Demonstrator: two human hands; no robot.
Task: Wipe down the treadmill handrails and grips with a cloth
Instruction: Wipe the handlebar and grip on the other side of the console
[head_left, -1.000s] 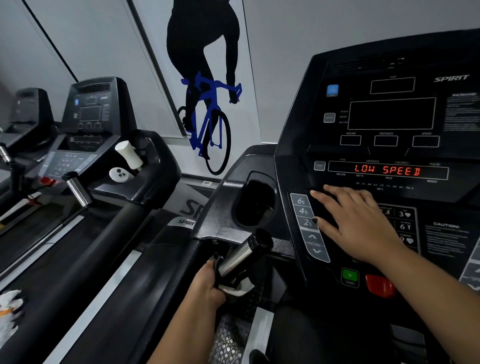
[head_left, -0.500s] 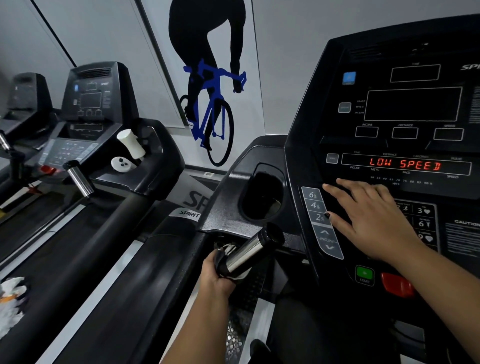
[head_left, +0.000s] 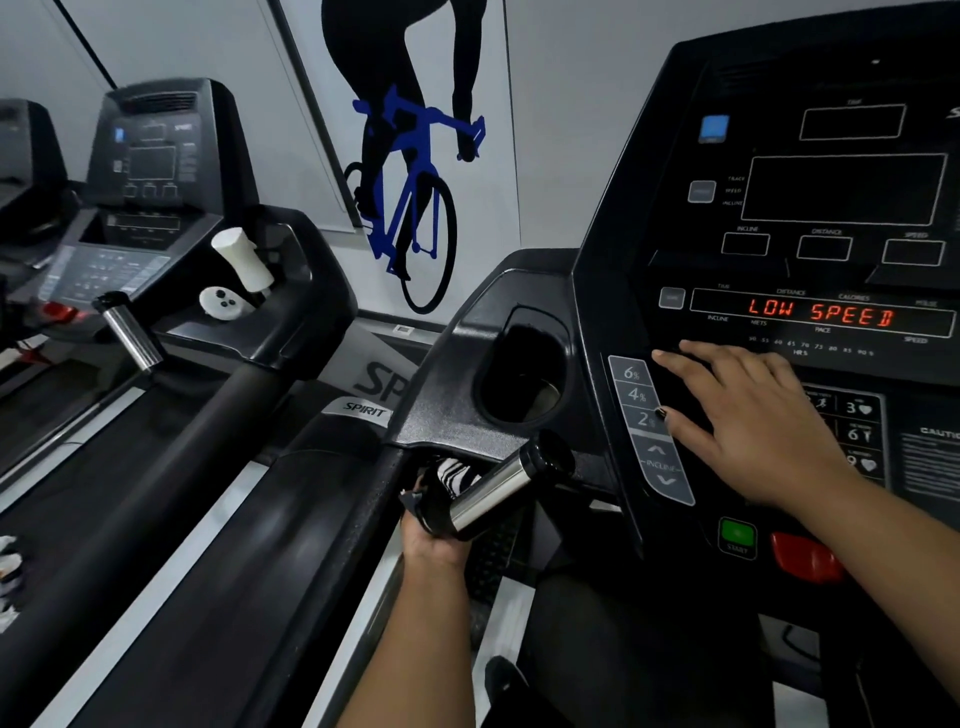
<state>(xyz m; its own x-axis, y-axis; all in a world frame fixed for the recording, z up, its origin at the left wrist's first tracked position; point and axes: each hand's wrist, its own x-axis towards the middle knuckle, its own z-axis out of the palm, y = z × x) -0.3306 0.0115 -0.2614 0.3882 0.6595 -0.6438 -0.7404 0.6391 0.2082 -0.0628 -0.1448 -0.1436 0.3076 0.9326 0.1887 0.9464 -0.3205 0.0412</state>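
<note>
my left hand (head_left: 436, 535) clamps striped cloth (head_left: 457, 470) round the chrome grip (head_left: 493, 493), right hand (head_left: 753, 431) spread flat on the console (head_left: 649, 234).

Blue cyclist mural (head_left: 405, 171), white cylinder (head_left: 241, 259), white controller (head_left: 222, 303) beside it

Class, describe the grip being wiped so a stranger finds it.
Find the black treadmill console showing LOW SPEED. Below its cup holder juts a shiny cylindrical metal grip. Unlike the neighbouring treadmill's bare grip, a left hand holds striped cloth against it.
</note>
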